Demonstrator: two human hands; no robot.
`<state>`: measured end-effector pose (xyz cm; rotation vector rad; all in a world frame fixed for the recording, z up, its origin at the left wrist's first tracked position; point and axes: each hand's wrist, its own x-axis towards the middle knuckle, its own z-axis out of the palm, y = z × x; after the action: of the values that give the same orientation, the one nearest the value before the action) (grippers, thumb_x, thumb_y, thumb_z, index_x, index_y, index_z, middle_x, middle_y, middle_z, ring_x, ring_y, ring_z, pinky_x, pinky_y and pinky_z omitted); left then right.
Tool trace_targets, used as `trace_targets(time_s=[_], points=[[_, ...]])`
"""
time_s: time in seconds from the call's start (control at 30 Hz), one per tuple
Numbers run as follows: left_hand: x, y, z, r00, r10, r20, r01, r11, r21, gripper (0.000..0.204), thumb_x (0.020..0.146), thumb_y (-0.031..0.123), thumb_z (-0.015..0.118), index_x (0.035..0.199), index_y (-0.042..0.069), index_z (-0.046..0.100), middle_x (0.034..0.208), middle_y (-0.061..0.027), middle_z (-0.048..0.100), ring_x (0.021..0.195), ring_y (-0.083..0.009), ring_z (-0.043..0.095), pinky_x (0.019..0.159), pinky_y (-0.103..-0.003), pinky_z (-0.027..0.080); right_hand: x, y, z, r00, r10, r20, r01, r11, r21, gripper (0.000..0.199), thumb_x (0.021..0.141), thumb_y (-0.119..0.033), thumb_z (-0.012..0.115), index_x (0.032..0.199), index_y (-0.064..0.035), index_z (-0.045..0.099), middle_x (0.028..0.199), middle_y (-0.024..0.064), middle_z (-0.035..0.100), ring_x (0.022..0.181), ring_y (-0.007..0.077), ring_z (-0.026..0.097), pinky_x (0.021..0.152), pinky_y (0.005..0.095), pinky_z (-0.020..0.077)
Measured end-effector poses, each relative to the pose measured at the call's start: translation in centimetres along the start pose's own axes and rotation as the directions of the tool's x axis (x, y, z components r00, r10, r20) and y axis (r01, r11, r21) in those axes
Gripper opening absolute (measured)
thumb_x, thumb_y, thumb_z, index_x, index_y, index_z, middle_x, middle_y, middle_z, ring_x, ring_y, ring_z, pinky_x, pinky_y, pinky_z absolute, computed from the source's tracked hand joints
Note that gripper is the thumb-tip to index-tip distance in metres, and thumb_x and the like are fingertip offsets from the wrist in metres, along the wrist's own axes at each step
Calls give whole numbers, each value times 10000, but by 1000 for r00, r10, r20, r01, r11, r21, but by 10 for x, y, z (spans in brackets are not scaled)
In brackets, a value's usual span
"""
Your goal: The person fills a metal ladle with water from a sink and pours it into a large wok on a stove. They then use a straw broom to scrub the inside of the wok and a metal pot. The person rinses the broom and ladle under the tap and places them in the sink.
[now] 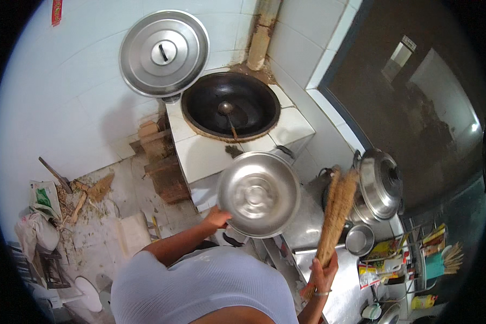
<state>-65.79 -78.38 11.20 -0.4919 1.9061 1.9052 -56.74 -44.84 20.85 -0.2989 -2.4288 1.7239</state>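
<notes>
My left hand (217, 217) grips the rim of a wide metal basin (272, 197), its fingers partly hidden beneath it. The basin is held up in front of me, its inside facing up. In my right hand (324, 275) is a straw whisk broom (337, 216), gripped round its narrow end with the bristles pointing away from me. Beyond the basin, a large black wok (200, 105) is set into a white-tiled stove (197, 156). A ladle (226, 109) rests inside the wok, its bowl toward the middle and its handle toward the near rim.
A big metal lid (140, 59) leans against the wall behind the stove. At right, a lidded steamer pot (373, 186) and a small metal bowl (360, 240) stand by the counter (345, 310). Firewood (170, 181) lies left of the stove; an axe (56, 175) lies among wood scraps.
</notes>
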Motion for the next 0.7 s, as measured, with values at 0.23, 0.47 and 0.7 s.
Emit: trace_targets(time_s=[0.23, 0.47, 0.7], points=[[57, -37, -139, 906, -89, -414, -88, 917, -388, 415, 705, 57, 528, 1119, 56, 489, 883, -107, 591, 711, -221, 606, 532, -352, 513, 171, -26, 149, 901, -129, 413, 227, 954, -197, 597, 776, -160, 642, 1264, 10, 343, 860, 117, 588, 665, 171, 589, 572, 310, 498], [95, -41, -187, 907, -220, -359, -38, 805, -591, 460, 712, 67, 488, 1159, 13, 393, 938, -130, 560, 736, -233, 608, 529, -306, 517, 386, -2, 292, 760, -221, 611, 592, 625, -509, 698, 742, -233, 657, 1317, -87, 288, 889, 234, 607, 806, 402, 596, 699, 455, 480], [140, -44, -203, 876, -270, -401, -87, 728, -680, 431, 729, 53, 498, 1154, 18, 433, 887, -107, 577, 716, -220, 606, 507, -301, 486, 580, 23, 427, 719, 188, 670, 665, 97, -741, 627, 801, -206, 589, 1345, -71, 307, 1016, 136, 618, 923, 282, 600, 738, 386, 512]])
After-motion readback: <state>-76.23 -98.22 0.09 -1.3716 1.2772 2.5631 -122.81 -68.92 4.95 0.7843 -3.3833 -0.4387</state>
